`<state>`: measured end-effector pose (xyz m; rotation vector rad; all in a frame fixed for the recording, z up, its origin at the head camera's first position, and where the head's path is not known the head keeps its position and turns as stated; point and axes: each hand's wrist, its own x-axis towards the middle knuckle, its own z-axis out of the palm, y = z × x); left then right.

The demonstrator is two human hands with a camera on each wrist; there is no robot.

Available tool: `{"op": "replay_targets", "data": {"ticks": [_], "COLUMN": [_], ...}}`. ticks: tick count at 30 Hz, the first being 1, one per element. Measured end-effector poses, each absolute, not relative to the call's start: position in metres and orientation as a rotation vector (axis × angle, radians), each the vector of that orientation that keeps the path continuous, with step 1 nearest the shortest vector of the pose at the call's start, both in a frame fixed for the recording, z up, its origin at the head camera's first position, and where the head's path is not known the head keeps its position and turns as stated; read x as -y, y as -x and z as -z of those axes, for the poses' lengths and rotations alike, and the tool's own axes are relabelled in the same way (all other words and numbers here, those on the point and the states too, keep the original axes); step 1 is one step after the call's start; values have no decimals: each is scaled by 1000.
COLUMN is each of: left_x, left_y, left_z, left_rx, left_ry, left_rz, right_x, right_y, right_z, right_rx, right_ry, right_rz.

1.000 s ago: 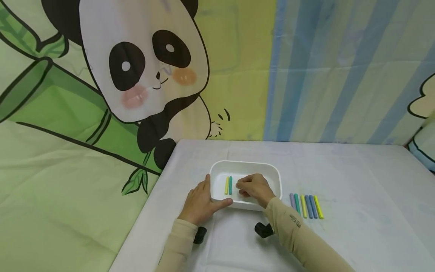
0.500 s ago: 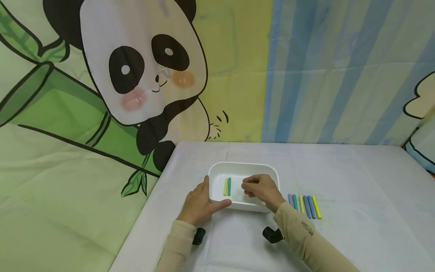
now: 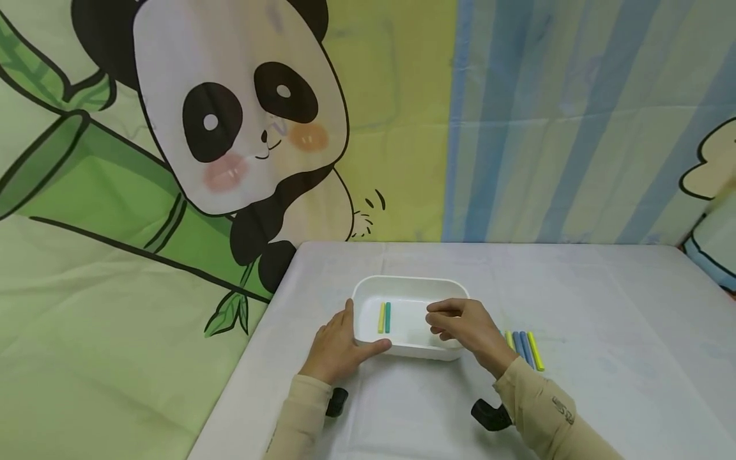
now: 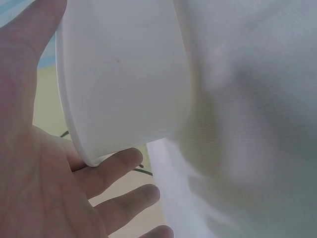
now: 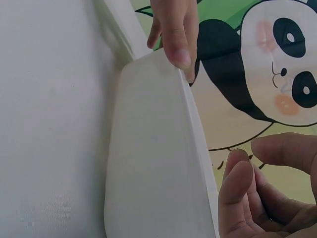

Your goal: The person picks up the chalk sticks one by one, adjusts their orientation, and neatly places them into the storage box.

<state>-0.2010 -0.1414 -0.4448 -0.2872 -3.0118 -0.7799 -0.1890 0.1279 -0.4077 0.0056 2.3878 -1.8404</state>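
Observation:
A shallow white tray point(image 3: 425, 351) stands on the cloth-covered table. My left hand point(image 3: 335, 345) holds its near left corner, thumb on the front rim and fingers along the left side; the left wrist view shows the fingertips point(image 4: 132, 157) against the tray's outer wall. Inside the tray, a yellow chalk stick point(image 3: 382, 318) and a green chalk stick point(image 3: 388, 318) lie side by side. Over the tray's right end is my right hand point(image 3: 468, 326), its fingers loosely bent. The right wrist view shows a gap between thumb and index finger, with nothing held.
Right of the tray lies a row of chalk sticks, blue point(image 3: 519, 347) and yellow point(image 3: 536, 351) among them, partly hidden behind my right hand and wrist. The white table point(image 3: 621, 319) meets a panda-printed cloth backdrop point(image 3: 397, 128) at its far edge.
My right hand has moved right, from the middle of the tray to over its right end, and now covers part of the chalk row. My left hand keeps its place on the tray.

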Motion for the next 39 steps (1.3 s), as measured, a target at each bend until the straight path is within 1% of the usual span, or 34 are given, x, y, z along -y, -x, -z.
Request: {"op": "replay_targets", "data": {"ticks": [11,20,32,39], "left_x": [143,143,143,143], "left_y": [200,199,198,198], "left_z": [447,446,445,447], "left_rx": [2994,2987,2976,2981], "left_ry": [309,310,322,321], "left_rz": [784,796,813,802], "right_x": [-168,-213,-281,-306], "right_y": [177,166,159,158], "right_z": [411,422,426,441], "right_rx": [-2426,-2454,-2525,-2516], "right_ry": [-81,-117,-190,-317], "right_rz": [1787,1730,1568,1475]}}
